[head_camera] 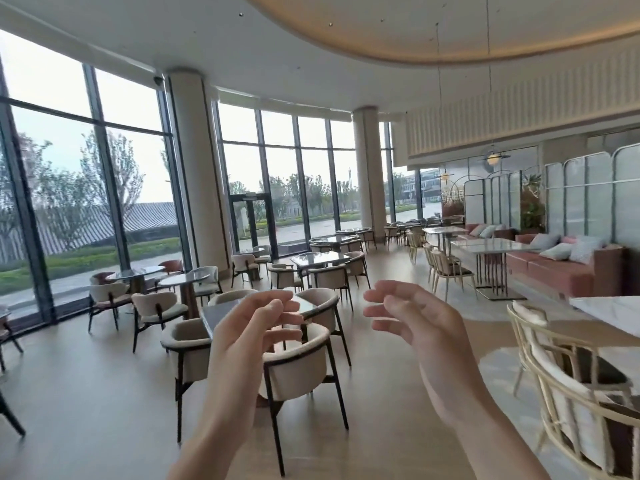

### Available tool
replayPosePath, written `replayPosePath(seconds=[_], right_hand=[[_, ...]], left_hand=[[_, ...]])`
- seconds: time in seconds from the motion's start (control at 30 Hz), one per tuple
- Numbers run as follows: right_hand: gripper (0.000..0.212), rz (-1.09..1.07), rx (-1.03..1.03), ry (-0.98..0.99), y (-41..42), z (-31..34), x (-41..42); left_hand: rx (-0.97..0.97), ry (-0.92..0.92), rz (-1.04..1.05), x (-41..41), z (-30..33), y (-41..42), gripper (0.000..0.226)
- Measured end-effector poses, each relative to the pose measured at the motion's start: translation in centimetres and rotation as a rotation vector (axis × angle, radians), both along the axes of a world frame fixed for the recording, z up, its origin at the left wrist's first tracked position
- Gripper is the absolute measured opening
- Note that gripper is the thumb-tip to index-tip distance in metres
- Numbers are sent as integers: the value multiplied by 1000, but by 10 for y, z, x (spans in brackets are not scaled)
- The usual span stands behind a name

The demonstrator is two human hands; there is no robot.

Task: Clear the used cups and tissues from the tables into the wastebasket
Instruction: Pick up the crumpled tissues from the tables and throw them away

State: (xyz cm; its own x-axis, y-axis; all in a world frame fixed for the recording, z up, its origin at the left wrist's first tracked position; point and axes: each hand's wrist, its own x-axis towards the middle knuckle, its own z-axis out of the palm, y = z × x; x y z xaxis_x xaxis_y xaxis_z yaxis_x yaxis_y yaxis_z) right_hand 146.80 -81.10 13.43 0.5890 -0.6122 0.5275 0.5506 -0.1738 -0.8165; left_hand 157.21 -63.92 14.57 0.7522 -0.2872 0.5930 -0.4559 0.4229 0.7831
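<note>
My left hand (249, 337) and right hand (419, 327) were raised, fingers loosely spread, holding nothing; nearest table (221, 315) sat at twelve o'clock behind the left.

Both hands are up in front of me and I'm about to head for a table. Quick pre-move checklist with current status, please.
1. Left hand free: ok, open and holding nothing.
2. Right hand free: ok, open and holding nothing.
3. Target picked: not ok, no cup or tissue shows on any tabletop in view; the dark table just ahead is partly hidden by the hands.
4. Wastebasket located: not ok, none in view.
5. Path ahead: ok, bare floor to the left of the nearest armchair.
6. White table at right: cannot tell, mostly cut off by the frame edge.
</note>
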Motion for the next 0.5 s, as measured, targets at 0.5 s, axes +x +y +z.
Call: replayPosePath(seconds=[0.5], right_hand=[[20,94,-60,56,-182,-12,374]], left_hand=[[13,-43,86,349,-15,-197,25]])
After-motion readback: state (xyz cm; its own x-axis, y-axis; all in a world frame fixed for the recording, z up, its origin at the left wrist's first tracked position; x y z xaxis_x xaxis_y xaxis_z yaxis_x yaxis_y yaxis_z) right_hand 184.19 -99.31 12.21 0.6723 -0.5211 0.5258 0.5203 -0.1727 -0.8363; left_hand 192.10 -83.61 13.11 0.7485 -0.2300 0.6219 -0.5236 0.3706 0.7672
